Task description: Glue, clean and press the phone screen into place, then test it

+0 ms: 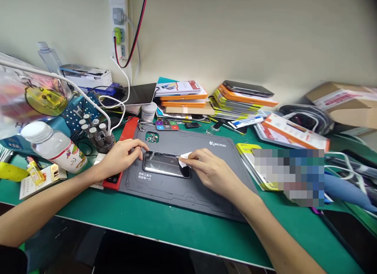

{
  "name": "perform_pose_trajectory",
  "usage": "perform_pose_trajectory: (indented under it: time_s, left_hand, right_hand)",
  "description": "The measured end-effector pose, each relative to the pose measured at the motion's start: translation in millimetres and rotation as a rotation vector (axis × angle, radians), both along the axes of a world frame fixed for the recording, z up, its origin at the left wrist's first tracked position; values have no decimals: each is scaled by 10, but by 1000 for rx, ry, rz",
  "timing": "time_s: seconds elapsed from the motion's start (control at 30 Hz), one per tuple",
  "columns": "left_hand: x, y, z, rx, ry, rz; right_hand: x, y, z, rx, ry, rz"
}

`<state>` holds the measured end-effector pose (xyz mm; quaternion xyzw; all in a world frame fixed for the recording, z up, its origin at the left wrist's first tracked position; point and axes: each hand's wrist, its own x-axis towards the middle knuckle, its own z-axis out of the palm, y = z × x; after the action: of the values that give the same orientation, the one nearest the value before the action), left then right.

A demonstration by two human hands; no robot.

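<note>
Head view: the right hand [207, 168] pinches a small white wipe [185, 161] on a glossy black rectangular phone [161, 164], flat on a grey printed mat [176, 193]; the left hand [125, 153], loosely curled, seemingly empty, could steady its left end. Light, even strokes suit glass.

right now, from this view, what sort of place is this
Probably an electronics repair bench: a phone lies on a printed grey work mat, small metal bits sit near its upper left corner, and what looks like a tool holder stands to the left.
</note>
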<state>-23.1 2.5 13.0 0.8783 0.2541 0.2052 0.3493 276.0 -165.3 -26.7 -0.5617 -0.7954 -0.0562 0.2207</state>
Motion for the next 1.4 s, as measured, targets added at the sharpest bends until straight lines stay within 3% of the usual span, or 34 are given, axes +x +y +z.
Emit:
perform_pose_trajectory:
  time_s: [0.13,0.23,0.43,0.63,0.87,0.97,1.1,1.2,1.4]
  left_hand:
    - [11,-6,4,67,41,-22]
    - [25,-15,31,147,93,-112]
    - [36,-35,35,382,260,-226]
    - [25,-23,6,350,337,-199]
    - [22,-32,24,334,256,-242]
    - [12,-44,39,304,191,-284]
    - [4,-50,51,267,135,-294]
    - [0,-43,41,272,113,-297]
    - [-3,-1,-35,229,122,-233]
  right_hand:
    - [-53,-1,-1,-29,32,-28]
    - [-118,-8,32,-73,62,-33]
    - [-122,4,60,-90,39,-123]
    - [34,-23,-17,15,-1,-243]
    - [34,-40,-7,100,62,-360]
    - [-2,-39,47,107,129,-278]
    - [-88,-55,70,-97,197,-94]
    - [-145,-65,43,-186,189,-111]
    - [-187,-76,91,-201,336,-100]
